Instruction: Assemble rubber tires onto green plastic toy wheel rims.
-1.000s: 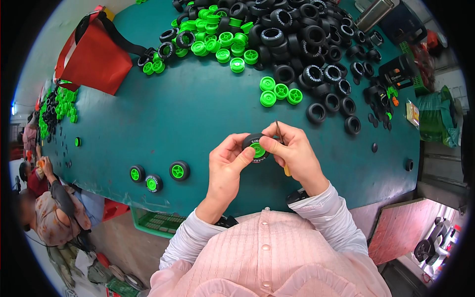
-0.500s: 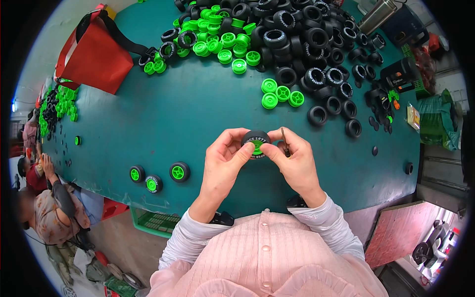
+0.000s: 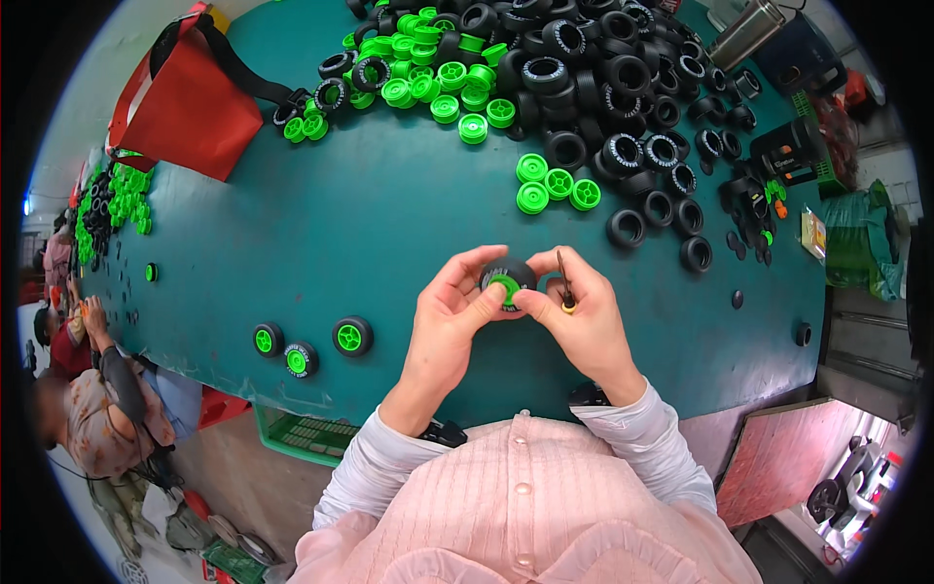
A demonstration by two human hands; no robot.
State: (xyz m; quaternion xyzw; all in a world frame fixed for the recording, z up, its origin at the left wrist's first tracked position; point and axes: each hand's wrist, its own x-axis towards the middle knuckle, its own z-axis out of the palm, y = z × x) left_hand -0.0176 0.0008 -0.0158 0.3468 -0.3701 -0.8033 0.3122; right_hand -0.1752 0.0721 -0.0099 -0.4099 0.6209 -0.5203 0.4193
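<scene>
Between my two hands, over the table, is a small toy wheel (image 3: 509, 273), a black tyre with white lettering around a bright green rim. My left hand (image 3: 455, 307) grips its left side, thumb pressed on the green rim. My right hand (image 3: 584, 316) holds the right side, with its thumb also on the rim. A slim pointed tool (image 3: 565, 282) with a yellowish end is tucked in the right hand's fingers; its full shape is hidden. To the left lie three wheels with tyres on, including this nearest one (image 3: 352, 336).
The green table (image 3: 321, 234) bears a big heap of black tyres (image 3: 584, 88) and loose green rims (image 3: 428, 83) at the back. A red bag (image 3: 190, 117) stands at the far left. Several green rims (image 3: 557, 183) lie ahead of my hands. A co-worker (image 3: 117, 419) sits at left.
The wheel has turned and tilted a little between my fingers, and the lettering has shifted. Both hands have moved slightly right. The tool's yellowish end now shows below my right fingers.
</scene>
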